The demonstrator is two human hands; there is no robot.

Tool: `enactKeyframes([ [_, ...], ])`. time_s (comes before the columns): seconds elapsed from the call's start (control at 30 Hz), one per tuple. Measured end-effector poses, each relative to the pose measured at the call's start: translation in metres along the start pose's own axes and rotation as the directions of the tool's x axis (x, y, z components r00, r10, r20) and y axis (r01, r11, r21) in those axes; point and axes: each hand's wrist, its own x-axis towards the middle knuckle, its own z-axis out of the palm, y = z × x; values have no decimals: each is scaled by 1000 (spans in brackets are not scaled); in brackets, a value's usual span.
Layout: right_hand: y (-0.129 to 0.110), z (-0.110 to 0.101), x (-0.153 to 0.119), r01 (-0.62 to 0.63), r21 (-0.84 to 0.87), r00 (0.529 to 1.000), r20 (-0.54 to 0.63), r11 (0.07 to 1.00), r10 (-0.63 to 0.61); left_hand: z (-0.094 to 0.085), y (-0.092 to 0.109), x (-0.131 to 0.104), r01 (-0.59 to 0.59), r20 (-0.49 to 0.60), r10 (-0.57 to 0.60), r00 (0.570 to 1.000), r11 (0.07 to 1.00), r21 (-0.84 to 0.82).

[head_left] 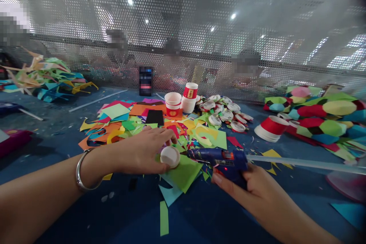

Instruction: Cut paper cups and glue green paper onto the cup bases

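Between the fingers and thumb of my left hand (143, 146) is a small round white piece that looks like a cut-off paper cup bottom (170, 157). My right hand (256, 187) is wrapped round the handle of a dark blue hot glue gun (220, 157), its red light lit. The nozzle points left, close to the white piece. A long clear glue stick (309, 164) sticks out of the gun's back. Below the white piece lies a green paper sheet (185, 172), partly over a light blue one (171, 194).
Coloured paper scraps (114, 133) cover the middle of the blue table. Behind them stand stacked paper cups (188, 103) and a phone (145, 81). Cut cup bottoms (225, 114) are piled right of them. Paper piles lie left (54, 76) and right (328, 118), before a perforated metal panel (185, 19).
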Motion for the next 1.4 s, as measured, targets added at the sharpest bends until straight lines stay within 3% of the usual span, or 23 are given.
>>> enactKeyframes([
  [0.17,2,1,-1,2,9,999,-37,1000,-1,9,1,6,2,-10,-1,1000,999,41],
  [0.33,6,1,-3,-16,45,993,-114,999,21,12,-12,13,51,-168,-55,984,998,-31],
  [0.47,6,-1,-4,3,70,983,-184,998,10,0,-29,16,128,-278,-156,948,985,-117],
  [0.63,5,-7,-4,12,49,969,-247,999,1,-21,-43,12,142,-353,-174,919,983,-114],
  [0.7,4,-8,-5,11,34,963,-268,999,-1,-23,-42,8,71,-328,-94,940,994,-84],
  [0.8,2,-8,-4,29,26,964,-267,999,-21,-18,-31,1,-83,-163,77,984,996,-29],
  [0.93,0,-3,-4,54,35,983,-179,998,-47,-5,-17,-4,-185,-27,185,982,982,-27],
  [1.13,2,7,-7,47,-57,998,52,997,-45,0,-18,1,-222,35,225,974,972,-82],
  [1.4,1,10,-4,118,-135,987,124,984,-102,0,-20,4,-222,48,234,971,960,-172],
])
